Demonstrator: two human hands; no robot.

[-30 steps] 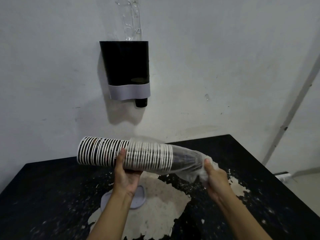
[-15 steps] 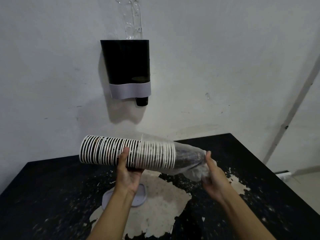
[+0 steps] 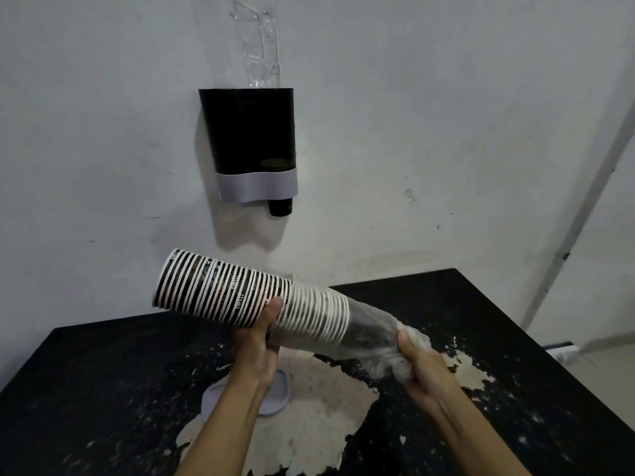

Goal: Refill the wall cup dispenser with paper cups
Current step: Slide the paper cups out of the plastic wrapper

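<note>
A scuffed pale grey wall (image 3: 429,108) fills the view from nine to three o'clock, above a black table (image 3: 86,389) with peeling, flaking finish, while a pale conduit (image 3: 580,221) slants at three o'clock.

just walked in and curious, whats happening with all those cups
A person is unwrapping a stack of paper cups to refill the wall dispenser. The left hand grips the stack; the right hand holds the bunched end of the plastic sleeve, which covers about half the stack.
</note>
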